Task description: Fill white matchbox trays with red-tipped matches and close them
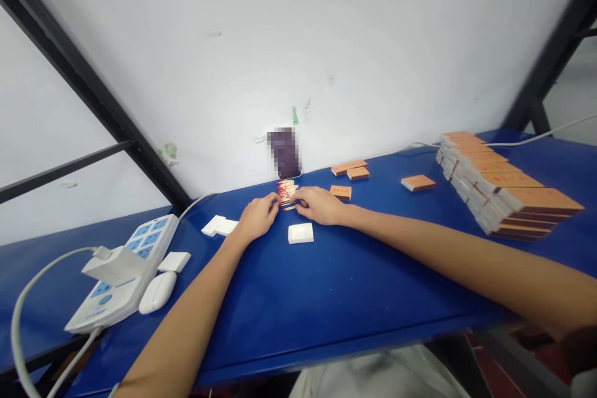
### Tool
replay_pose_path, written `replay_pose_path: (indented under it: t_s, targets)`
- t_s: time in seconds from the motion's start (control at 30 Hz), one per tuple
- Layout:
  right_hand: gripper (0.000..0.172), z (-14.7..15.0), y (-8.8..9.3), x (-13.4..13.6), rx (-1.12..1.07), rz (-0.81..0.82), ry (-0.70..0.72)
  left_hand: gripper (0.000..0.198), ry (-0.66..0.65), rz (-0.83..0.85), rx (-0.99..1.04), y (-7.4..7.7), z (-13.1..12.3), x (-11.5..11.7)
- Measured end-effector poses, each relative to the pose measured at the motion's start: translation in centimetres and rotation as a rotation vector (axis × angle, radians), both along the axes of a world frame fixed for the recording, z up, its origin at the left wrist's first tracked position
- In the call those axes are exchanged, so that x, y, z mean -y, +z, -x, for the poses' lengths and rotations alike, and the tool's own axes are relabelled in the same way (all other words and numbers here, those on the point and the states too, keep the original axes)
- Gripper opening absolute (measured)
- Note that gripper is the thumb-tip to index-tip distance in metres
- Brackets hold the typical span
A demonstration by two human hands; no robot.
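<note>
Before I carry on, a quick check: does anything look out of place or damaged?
Torn-looking green scraps cling to the white wall, like peeled-off remnants. On the blue table, red-tipped wooden matches lie loose, unboxed, between the bare left hand and bare right hand. Nothing else stands out.

Matches (288,191) are pale, tipped red — matchboxes (506,180) orange-topped, tray (301,234) white, tabletop (336,289) blue.

Had a white wall (298,25) at twelve o'clock, brightly lit and dotted with small green scraps (295,115). Showed black posts (93,88) slanting at ten and two, a glossy blue table (354,298) at six, reddish floor (543,348) at four.
</note>
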State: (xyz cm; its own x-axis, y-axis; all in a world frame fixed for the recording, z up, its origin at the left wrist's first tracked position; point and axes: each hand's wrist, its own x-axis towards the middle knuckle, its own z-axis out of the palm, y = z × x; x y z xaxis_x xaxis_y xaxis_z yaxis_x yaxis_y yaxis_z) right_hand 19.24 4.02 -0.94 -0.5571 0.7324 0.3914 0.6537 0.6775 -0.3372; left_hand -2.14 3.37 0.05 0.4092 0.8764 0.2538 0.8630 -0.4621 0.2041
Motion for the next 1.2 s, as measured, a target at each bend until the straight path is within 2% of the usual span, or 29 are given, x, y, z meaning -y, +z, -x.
replay_pose_path:
  t_s: [0.47,0.9,1.2]
  targets:
    - [0.011,-0.02,0.35,0.18,0.019,0.015,-0.004,0.022,-0.019,0.014,0.002,0.09,-0.02,-0.03]
    - [0.021,-0.09,0.51,0.33,0.018,0.023,0.007,0.022,-0.066,0.038,-0.027,0.82,-0.05,0.63]
    - [0.018,-0.08,0.28,0.12,0.021,0.011,0.013,0.024,-0.114,0.055,0.012,0.84,-0.05,0.76]
